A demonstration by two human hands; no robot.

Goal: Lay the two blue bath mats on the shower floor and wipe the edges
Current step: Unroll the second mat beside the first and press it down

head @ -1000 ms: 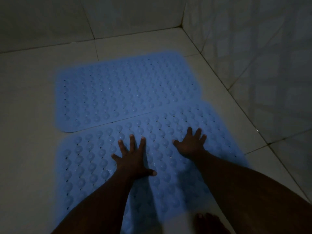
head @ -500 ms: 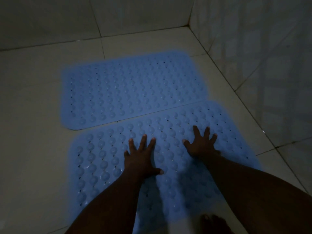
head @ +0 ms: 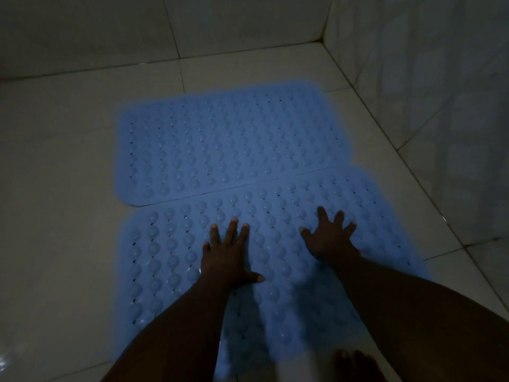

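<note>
Both palms down! Left hand (head: pixel 225 257) and right hand (head: pixel 327 238), fingers spread straight, press the near mat (head: pixel 170 257) and grip nothing. The far mat (head: pixel 228 144) lies at 12 o'clock, long edge meeting the near mat's; overlap or mere touch, can't tell. Shower floor (head: pixel 55 188) opens wide at 9 o'clock; the wall (head: pixel 440 106) crowds in at 3. A bare foot (head: pixel 355 365) sits at 5.

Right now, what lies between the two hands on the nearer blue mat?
Only bare, bumpy surface of the nearer blue mat lies between the left hand and the right hand, as the head view shows.
</note>
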